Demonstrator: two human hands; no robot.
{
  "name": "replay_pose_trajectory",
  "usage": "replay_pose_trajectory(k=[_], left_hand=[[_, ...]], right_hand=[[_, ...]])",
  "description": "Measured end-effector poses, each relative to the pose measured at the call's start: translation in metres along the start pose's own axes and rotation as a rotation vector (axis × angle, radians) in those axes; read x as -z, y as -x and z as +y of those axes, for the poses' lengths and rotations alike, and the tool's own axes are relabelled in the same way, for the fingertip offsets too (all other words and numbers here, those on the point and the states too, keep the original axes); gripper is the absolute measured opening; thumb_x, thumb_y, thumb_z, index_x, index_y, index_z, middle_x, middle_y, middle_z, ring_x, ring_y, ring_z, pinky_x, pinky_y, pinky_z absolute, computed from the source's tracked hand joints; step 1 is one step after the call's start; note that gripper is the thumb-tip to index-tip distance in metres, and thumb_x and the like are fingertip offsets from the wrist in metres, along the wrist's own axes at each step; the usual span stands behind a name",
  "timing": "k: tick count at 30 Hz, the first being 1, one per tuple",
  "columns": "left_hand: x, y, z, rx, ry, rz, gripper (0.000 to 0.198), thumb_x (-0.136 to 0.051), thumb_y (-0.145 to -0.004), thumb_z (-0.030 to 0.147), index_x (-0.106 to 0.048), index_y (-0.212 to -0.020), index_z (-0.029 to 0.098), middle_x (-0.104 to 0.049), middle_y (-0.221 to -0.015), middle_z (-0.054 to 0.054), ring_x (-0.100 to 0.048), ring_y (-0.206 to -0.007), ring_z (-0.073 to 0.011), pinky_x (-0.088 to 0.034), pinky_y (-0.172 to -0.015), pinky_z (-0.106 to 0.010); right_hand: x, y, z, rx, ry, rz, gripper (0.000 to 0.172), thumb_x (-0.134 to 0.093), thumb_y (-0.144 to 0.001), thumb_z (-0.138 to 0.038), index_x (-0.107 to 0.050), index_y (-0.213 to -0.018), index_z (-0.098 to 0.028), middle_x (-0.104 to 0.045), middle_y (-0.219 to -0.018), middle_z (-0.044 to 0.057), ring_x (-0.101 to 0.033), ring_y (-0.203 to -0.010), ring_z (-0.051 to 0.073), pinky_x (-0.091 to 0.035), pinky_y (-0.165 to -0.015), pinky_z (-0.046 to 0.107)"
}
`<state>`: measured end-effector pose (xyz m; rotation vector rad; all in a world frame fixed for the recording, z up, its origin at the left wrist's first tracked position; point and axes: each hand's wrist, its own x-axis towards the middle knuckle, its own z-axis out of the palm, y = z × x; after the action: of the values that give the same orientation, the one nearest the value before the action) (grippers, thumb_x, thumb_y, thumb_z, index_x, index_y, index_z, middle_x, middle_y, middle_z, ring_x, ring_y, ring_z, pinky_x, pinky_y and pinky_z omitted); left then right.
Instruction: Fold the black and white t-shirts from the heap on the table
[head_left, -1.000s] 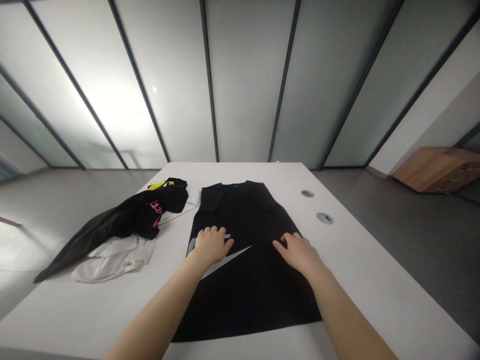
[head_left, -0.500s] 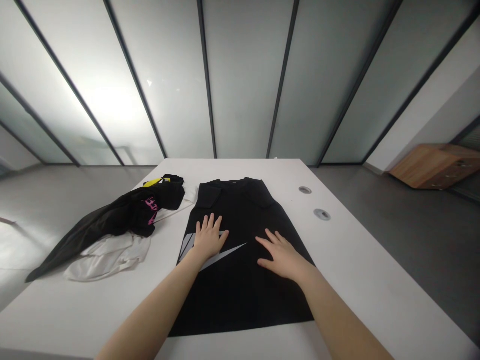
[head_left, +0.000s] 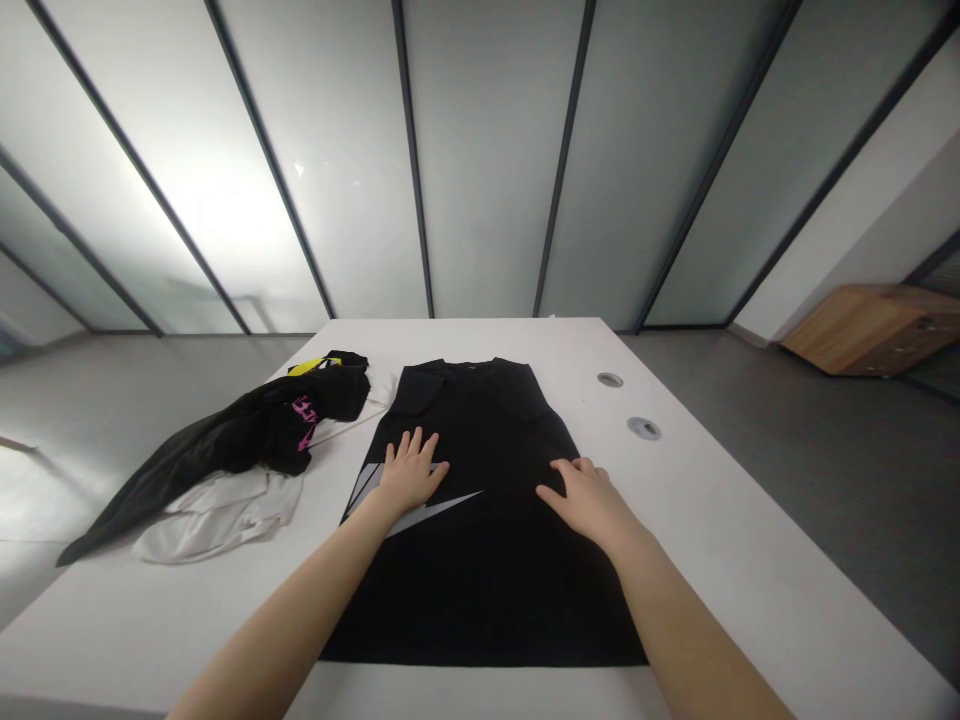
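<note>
A black T-shirt (head_left: 487, 580) lies spread on the white table, its collar toward the far end and its sleeves folded inward over the body. A grey printed design crosses its left side. My left hand (head_left: 411, 470) rests on that print, palm down with the fingers spread. Over the shirt's right side is my right hand (head_left: 592, 497), its fingers bent and apart, with a gap between thumb and forefinger. Neither hand holds anything that I can see.
Left of the shirt lies a heap of clothes, with a black garment with pink lettering (head_left: 255, 430) over a white one (head_left: 225, 515). Two round grommets (head_left: 643, 428) are set in the table (head_left: 720, 560) at right. A wooden cabinet (head_left: 862, 330) stands beyond.
My right hand has moved right across the shirt, its fingers now more bent. My left hand has shifted slightly left. The shirt's lower part looks spread a little wider.
</note>
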<state>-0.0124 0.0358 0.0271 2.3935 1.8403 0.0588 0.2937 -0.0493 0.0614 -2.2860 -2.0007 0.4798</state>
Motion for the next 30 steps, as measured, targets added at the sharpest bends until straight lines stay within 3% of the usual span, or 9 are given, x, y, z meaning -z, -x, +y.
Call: replay_pose_trajectory(k=[4, 8, 11, 16, 20, 22, 24, 28, 30], left_hand=[[0.011, -0.004, 0.028, -0.082, 0.088, 0.107, 0.047, -0.056, -0.101, 0.043, -0.066, -0.141, 0.02, -0.056, -0.158, -0.018, -0.049, -0.148, -0.0382, -0.04, -0.119, -0.054], [0.017, -0.021, 0.069, -0.24, 0.332, 0.151, 0.029, -0.056, -0.1, 0.037, -0.077, -0.115, 0.023, -0.076, -0.118, -0.011, -0.069, -0.115, -0.0293, -0.051, -0.106, -0.041], [0.015, -0.044, 0.101, -0.292, 0.523, 0.136, 0.023, -0.059, -0.098, 0.032, -0.078, -0.105, 0.023, -0.079, -0.107, -0.009, -0.072, -0.101, -0.0259, -0.054, -0.094, -0.035], [0.004, -0.091, 0.151, -0.198, 0.695, 0.102, 0.02, -0.063, -0.097, 0.032, -0.077, -0.103, 0.02, -0.08, -0.101, -0.008, -0.073, -0.093, -0.0232, -0.054, -0.086, -0.031], [-0.002, -0.124, 0.179, -0.07, 0.741, 0.056, 0.046, -0.068, -0.096, 0.05, -0.07, -0.124, 0.014, -0.079, -0.115, -0.016, -0.074, -0.107, -0.028, -0.054, -0.091, -0.032], [-0.002, -0.136, 0.185, -0.011, 0.758, 0.028, 0.061, -0.075, -0.088, 0.057, -0.068, -0.128, 0.012, -0.076, -0.125, -0.02, -0.072, -0.117, -0.0319, -0.053, -0.095, -0.033], [-0.002, -0.145, 0.183, 0.025, 0.807, 0.016, 0.059, -0.085, -0.079, 0.052, -0.072, -0.121, 0.013, -0.075, -0.128, -0.021, -0.069, -0.123, -0.0345, -0.052, -0.099, -0.034], [-0.003, -0.153, 0.165, 0.075, 0.954, 0.017, 0.018, -0.085, -0.077, 0.029, -0.076, -0.086, 0.017, -0.08, -0.104, -0.015, -0.072, -0.112, -0.0316, -0.052, -0.099, -0.035], [-0.005, -0.154, 0.152, 0.103, 1.035, 0.031, 0.011, -0.08, -0.08, 0.026, -0.073, -0.076, 0.018, -0.079, -0.09, -0.012, -0.073, -0.101, -0.0291, -0.054, -0.093, -0.035]], right_hand=[[-0.004, -0.007, 0.012, -0.069, 0.002, 0.052, 0.069, -0.055, -0.102, -0.052, -0.046, -0.159, -0.014, -0.057, -0.142, 0.028, -0.061, -0.127, 0.046, -0.048, -0.102, 0.054], [-0.009, -0.014, 0.021, -0.115, -0.087, 0.074, 0.074, -0.056, -0.101, -0.047, -0.034, -0.162, -0.011, -0.061, -0.138, 0.029, -0.07, -0.116, 0.041, -0.051, -0.095, 0.048], [-0.01, -0.021, 0.03, -0.117, -0.128, 0.07, 0.065, -0.06, -0.1, -0.044, -0.045, -0.152, -0.007, -0.07, -0.127, 0.027, -0.071, -0.117, 0.04, -0.052, -0.094, 0.044], [-0.004, -0.025, 0.037, -0.025, -0.228, 0.021, 0.034, -0.062, -0.098, -0.04, -0.069, -0.12, -0.016, -0.077, -0.116, 0.017, -0.073, -0.109, 0.033, -0.053, -0.088, 0.038], [0.001, -0.014, 0.017, 0.081, -0.299, 0.035, 0.032, -0.06, -0.097, -0.03, -0.067, -0.125, -0.016, -0.078, -0.117, 0.014, -0.073, -0.107, 0.03, -0.053, -0.089, 0.036], [0.001, -0.006, 0.002, 0.164, -0.357, 0.036, 0.043, -0.06, -0.096, -0.026, -0.062, -0.137, -0.016, -0.076, -0.127, 0.015, -0.072, -0.115, 0.03, -0.053, -0.095, 0.038], [0.0, 0.001, -0.011, 0.224, -0.412, 0.026, 0.053, -0.06, -0.094, -0.025, -0.057, -0.146, -0.016, -0.072, -0.137, 0.016, -0.069, -0.122, 0.03, -0.053, -0.102, 0.041], [0.0, 0.011, -0.021, 0.279, -0.485, -0.022, 0.064, -0.062, -0.091, -0.025, -0.053, -0.155, -0.02, -0.07, -0.142, 0.014, -0.067, -0.128, 0.031, -0.052, -0.107, 0.044], [0.0, 0.014, -0.018, 0.288, -0.482, -0.062, 0.066, -0.063, -0.091, -0.026, -0.052, -0.156, -0.021, -0.068, -0.145, 0.014, -0.067, -0.129, 0.031, -0.052, -0.107, 0.045]])
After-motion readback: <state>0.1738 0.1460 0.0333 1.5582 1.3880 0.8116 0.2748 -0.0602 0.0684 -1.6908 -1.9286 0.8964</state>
